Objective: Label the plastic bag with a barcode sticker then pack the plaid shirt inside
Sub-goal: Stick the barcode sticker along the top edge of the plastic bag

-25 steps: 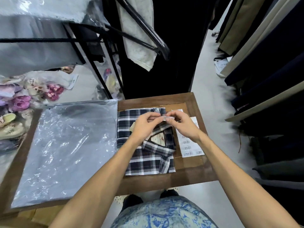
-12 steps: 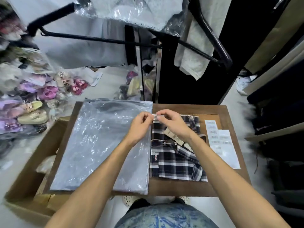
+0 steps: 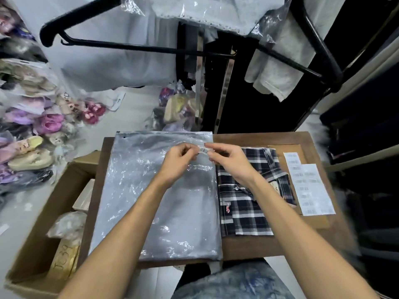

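Note:
A flat grey plastic bag (image 3: 138, 190) lies on the left half of a small wooden table (image 3: 248, 244). To its right rests a folded dark plaid shirt (image 3: 244, 210). A small white barcode sticker (image 3: 204, 150) is stretched between my left hand (image 3: 180, 160) and my right hand (image 3: 228, 159), each pinching one end. The sticker hangs just above the bag's upper right corner. Whether it touches the bag I cannot tell.
Sheets of barcode stickers (image 3: 308, 184) lie on a brown card at the table's right edge. An open cardboard box (image 3: 41, 234) with packed goods stands to the left. Bagged slippers (image 3: 32, 145) pile up at far left. A black clothes rack (image 3: 313, 37) hangs garments overhead.
Both hands have carried the sticker leftwards, from above the shirt to above the bag's upper right corner. The view has swung left with them.

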### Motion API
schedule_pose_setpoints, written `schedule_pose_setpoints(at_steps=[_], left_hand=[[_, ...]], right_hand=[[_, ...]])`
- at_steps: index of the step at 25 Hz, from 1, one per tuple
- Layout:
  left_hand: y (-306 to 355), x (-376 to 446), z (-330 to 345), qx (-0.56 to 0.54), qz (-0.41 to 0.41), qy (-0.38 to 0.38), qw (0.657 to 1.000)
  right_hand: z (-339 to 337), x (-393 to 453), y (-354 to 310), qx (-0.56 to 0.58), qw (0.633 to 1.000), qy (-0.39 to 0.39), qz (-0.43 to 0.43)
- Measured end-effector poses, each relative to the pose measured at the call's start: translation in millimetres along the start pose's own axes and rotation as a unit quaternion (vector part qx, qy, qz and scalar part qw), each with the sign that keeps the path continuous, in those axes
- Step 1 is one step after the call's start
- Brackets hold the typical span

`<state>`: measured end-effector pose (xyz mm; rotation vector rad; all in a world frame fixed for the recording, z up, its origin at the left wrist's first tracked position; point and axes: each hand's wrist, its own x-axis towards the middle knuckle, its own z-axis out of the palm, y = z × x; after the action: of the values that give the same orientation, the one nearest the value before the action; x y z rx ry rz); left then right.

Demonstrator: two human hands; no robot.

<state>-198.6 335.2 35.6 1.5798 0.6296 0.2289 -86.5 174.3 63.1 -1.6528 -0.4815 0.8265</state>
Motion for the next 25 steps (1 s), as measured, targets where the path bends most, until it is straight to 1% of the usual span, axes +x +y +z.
schedule_pose_setpoints(at_steps=[3, 5, 8, 11, 13, 15, 18, 21, 23, 25], left_hand=[[-8, 10, 3, -0.024, -0.033, -0.004, 0.999], [-12, 17, 9, -0.033, -0.061, 0.005, 0.998], [-14, 31, 14, -0.055, -0.087, 0.028, 0.994], [-15, 48, 12, -0.062, -0.083, 0.024, 0.994], [-14, 57, 9, -0.045, -0.074, 0.017, 0.996], [-16, 69, 8, -0.018, -0.081, 0.028, 0.996], [-19, 88, 9, 0.004, -0.11, 0.048, 0.993], [-22, 104, 11, 0.016, -0.146, 0.052, 0.988], [-23, 112, 13, 0.063, -0.159, 0.056, 0.984], [-24, 119, 12, 0.147, -0.157, 0.058, 0.975]], right_hand=[[-3, 4, -1, 0.009, 0.998, 0.062, 0.009], [-5, 10, -2, 0.015, 0.996, 0.086, 0.02], [-7, 23, 3, 0.02, 0.994, 0.097, 0.051], [-12, 40, 7, 0.028, 0.991, 0.1, 0.086], [-14, 53, 10, 0.034, 0.989, 0.098, 0.105], [-15, 69, 14, 0.027, 0.987, 0.098, 0.125], [-16, 94, 22, 0.019, 0.984, 0.108, 0.139], [-18, 117, 29, -0.001, 0.979, 0.129, 0.157], [-17, 129, 35, -0.026, 0.975, 0.142, 0.172], [-15, 138, 42, -0.044, 0.972, 0.151, 0.173]])
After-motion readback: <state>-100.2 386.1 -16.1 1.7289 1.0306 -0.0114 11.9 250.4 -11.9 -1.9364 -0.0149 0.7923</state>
